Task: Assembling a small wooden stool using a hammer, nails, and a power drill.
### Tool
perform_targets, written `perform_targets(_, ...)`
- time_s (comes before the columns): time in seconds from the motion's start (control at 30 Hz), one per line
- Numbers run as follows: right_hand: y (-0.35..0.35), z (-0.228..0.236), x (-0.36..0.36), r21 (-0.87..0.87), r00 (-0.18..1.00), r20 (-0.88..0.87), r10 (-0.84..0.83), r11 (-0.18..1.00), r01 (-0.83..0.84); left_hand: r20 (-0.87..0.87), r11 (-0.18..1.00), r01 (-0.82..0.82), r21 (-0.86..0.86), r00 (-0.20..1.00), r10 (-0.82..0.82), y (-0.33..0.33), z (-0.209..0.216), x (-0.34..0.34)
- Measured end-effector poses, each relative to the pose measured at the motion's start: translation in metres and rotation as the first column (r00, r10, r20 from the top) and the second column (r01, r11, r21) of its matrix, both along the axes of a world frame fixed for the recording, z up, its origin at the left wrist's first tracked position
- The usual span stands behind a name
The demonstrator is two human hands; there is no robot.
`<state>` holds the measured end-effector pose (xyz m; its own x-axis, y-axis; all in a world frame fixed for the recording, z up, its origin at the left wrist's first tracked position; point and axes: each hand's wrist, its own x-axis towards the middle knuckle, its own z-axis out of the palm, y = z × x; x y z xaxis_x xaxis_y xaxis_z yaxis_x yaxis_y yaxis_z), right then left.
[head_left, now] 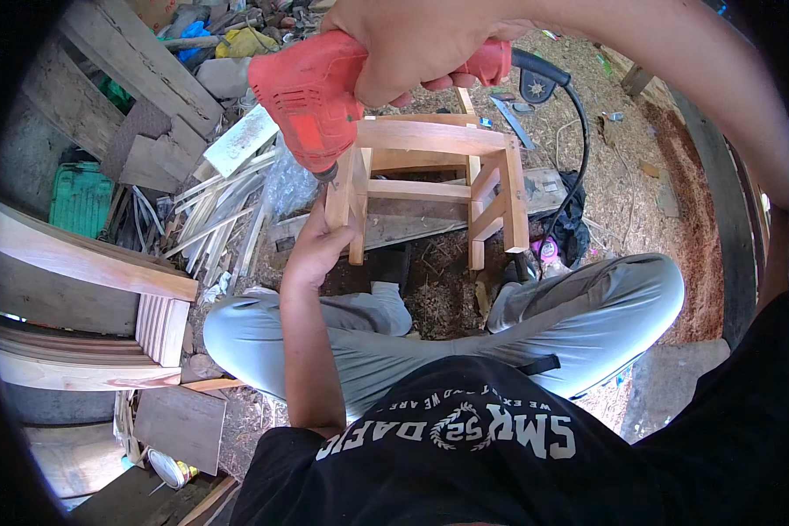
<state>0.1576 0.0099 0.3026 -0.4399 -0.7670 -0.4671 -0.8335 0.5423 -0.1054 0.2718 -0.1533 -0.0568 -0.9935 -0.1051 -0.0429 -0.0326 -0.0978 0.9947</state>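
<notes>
A red corded power drill (311, 101) is gripped in my right hand (416, 44), whose fingers wrap round its handle. Its chuck points down at the left leg of a small wooden stool frame (421, 136); whether the bit has entered the wood cannot be made out. My left hand (311, 250) is closed on that same leg, just below the chuck, with the thumb along its near face. The frame stands between my bent knees. From the handle, a black cord (583, 131) loops down along the frame's right side.
Thin wood strips (219, 228) and a clear plastic bag (294, 184) lie left of the frame. A larger slatted wooden piece (88, 250) stands at my left. Beyond the frame is a handsaw blade (512, 123). A pink round object (549, 252) sits by my right foot.
</notes>
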Motion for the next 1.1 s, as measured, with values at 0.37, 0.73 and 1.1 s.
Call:
perform_targets(0.37,-0.002,-0.004,0.007,-0.001,1.0,0.005,0.002,1.0,-0.002,-0.019,1.0,0.008,-0.015,1.0,-0.008,-0.001,-0.005,-0.002)
perform_targets(0.73,0.001,-0.003,0.007,-0.016,1.0,0.011,-0.014,1.0,0.014,-0.042,1.0,0.019,0.002,0.999,-0.019,-0.002,-0.004,-0.001)
perform_targets(1.1,0.002,-0.012,0.008,-0.06,0.998,0.03,-0.046,0.997,0.048,-0.039,1.0,0.024,-0.008,0.999,-0.024,-0.004,-0.006,-0.001)
